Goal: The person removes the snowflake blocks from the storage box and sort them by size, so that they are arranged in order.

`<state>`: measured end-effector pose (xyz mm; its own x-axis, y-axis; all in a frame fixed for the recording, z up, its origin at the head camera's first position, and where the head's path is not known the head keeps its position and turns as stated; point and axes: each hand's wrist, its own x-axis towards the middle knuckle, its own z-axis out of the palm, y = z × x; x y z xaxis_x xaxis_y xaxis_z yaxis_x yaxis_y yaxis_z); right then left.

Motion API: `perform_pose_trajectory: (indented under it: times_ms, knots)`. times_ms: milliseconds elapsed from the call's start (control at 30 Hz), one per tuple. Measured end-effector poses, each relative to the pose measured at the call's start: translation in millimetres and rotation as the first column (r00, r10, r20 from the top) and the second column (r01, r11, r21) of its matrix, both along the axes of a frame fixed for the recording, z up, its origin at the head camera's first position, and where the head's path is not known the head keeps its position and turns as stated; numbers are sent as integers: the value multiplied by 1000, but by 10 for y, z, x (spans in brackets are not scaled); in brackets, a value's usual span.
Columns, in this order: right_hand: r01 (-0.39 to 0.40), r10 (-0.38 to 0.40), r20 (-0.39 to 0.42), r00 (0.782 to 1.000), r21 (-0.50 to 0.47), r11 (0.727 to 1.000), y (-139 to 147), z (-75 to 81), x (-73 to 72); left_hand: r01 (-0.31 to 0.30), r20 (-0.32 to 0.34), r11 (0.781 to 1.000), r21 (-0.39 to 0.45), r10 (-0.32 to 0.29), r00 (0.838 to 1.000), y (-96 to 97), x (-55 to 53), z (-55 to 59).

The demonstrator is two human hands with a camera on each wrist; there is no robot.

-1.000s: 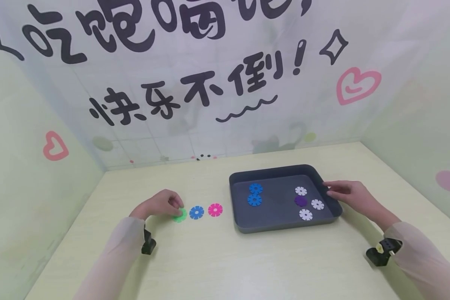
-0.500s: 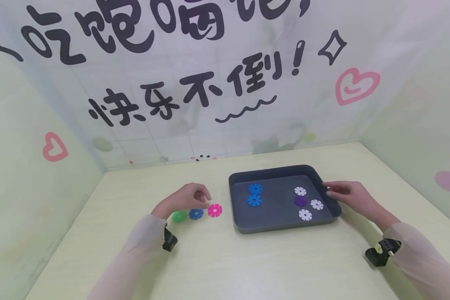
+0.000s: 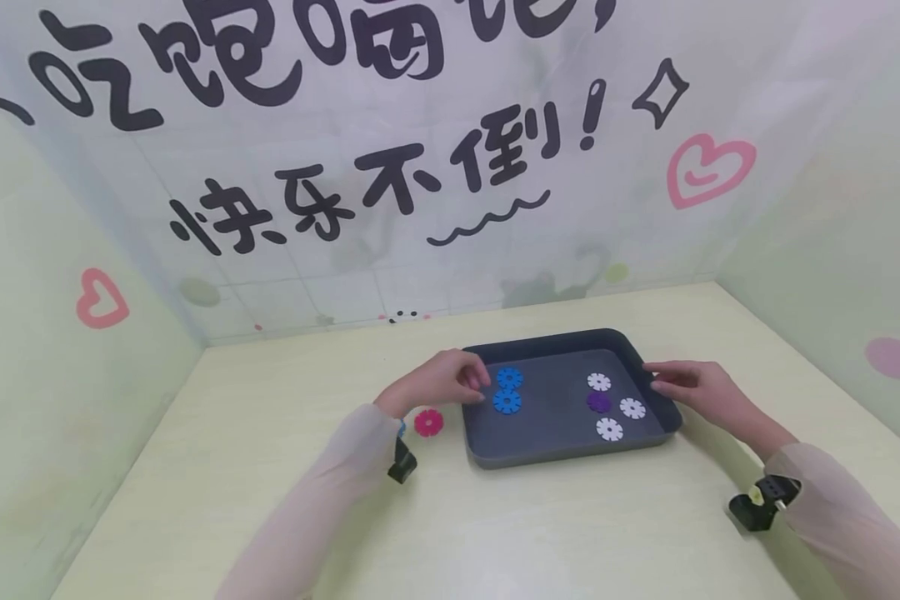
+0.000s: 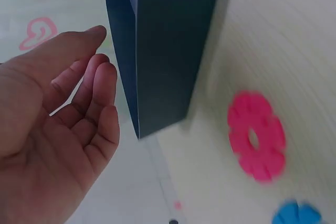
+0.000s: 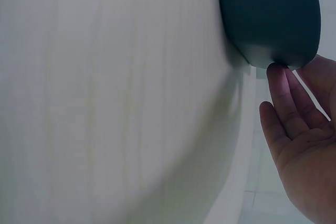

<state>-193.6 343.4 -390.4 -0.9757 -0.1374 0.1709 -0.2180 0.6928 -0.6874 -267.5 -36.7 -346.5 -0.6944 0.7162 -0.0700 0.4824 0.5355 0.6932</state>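
A dark grey tray lies on the table, with two blue snowflake discs on its left side. My left hand hovers at the tray's left rim near these discs, fingers loosely bent; nothing shows between them in the left wrist view. On the right, my right hand holds the tray's side wall, thumb at the rim and fingertips on the outer wall. Outside the tray lies a pink snowflake disc. Beside it, a blue disc is mostly hidden by my left wrist in the head view.
At the tray's right side lie a purple disc and several white ones. Printed cloth walls enclose the pale table at the back and sides. A wrist camera hangs below the left sleeve.
My left hand has left the green disc and moved right, past the blue and pink discs, to the tray's left rim. The green disc is now hidden behind that arm. My right hand stays put.
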Motion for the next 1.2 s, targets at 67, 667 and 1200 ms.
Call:
perform_pose_trajectory:
  times_ms: [67,667,1200]
  knots:
    - [0,0,1,1000,-2,1000,2,-2,5,19,3,1000,2,-19,1000,114,-33,-19]
    - [-10,10,-24,1000,0,1000,-7,-1,-2,-300,159,916,-265,349,924,560,-144,-62]
    - [-10,9,-10,1000,-5,1000,-1,8,6,-345,67,770,-538,447,892,724,-146,-13]
